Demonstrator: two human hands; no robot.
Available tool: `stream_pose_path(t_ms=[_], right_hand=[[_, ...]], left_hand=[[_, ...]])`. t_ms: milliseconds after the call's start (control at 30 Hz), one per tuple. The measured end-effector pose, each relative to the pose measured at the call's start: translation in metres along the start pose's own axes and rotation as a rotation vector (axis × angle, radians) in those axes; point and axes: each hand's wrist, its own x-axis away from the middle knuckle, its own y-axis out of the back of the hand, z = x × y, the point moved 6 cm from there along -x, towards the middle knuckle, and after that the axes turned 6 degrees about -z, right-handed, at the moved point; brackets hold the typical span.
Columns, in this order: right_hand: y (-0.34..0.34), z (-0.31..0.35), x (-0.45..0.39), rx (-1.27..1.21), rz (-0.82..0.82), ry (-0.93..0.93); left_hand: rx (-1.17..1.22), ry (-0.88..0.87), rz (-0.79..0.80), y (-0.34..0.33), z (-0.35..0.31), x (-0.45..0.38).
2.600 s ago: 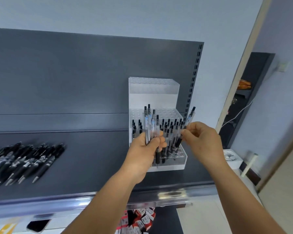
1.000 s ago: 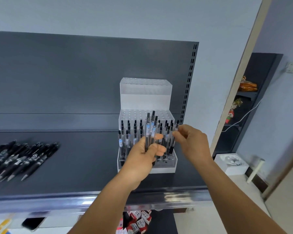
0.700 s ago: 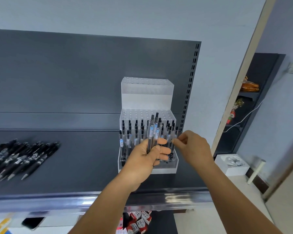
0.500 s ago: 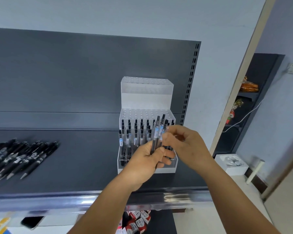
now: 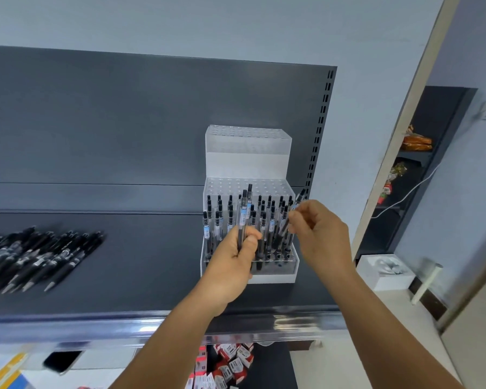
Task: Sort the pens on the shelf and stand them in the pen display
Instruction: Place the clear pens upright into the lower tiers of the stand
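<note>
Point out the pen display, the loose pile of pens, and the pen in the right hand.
pen display (image 5: 247, 164), head view, upper tier front
loose pens (image 5: 40, 256), head view, pile middle
single pen (image 5: 300, 196), head view, upper end

Pens (image 5: 244, 220) in left hand (image 5: 233, 259), one pen (image 5: 288, 223) in right hand (image 5: 317, 234)

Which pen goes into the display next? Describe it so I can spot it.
On the dark shelf stands a clear stepped pen display. At its right edge the right hand pinches one pen, tilted, unlike the upright ones.
</note>
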Motion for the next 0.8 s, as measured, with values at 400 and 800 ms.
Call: stream_pose_path(t_ms=[400,800], right_hand=[[-0.034,-0.013,0.008,0.347,0.263,0.039],[0.005,0.028,0.007,-0.217,0.129,0.004]], left_hand=[[0.091,0.007,0.020,0.001,0.003,-0.001],[0.067,0.017,0.167,-0.020,0.000,0.003]])
